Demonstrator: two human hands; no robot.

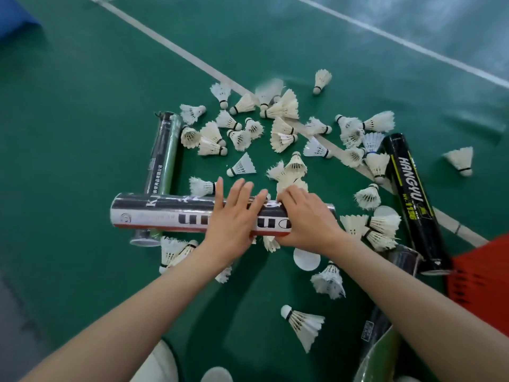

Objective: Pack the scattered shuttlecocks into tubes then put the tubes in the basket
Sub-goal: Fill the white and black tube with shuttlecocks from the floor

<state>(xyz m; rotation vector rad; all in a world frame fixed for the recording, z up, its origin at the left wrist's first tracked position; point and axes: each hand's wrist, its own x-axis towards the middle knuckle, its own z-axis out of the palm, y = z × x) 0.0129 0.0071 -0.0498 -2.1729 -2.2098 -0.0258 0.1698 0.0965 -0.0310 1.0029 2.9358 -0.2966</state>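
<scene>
**Head view.** A silver-and-red tube lies crosswise on the green court floor, under both hands. The left hand rests flat across its middle with the fingers straight and spread; the thumb is hidden. The right hand curls over the tube nearer its right end, with the thumb at the near edge. Its fingertips are lost among feathers, so whether they also pinch a shuttlecock cannot be told.

Loose shuttlecocks lie scattered beyond and beside the tube, and a few are partly hidden beneath the forearms. A dark green tube runs away from the viewer, its near end under the silver one. A black HANGYU tube lies at right, its near end beside the red basket, which is cut off by the frame edge. Another dark tube is largely covered by the right forearm. A white cap lies just beside the right wrist.
</scene>
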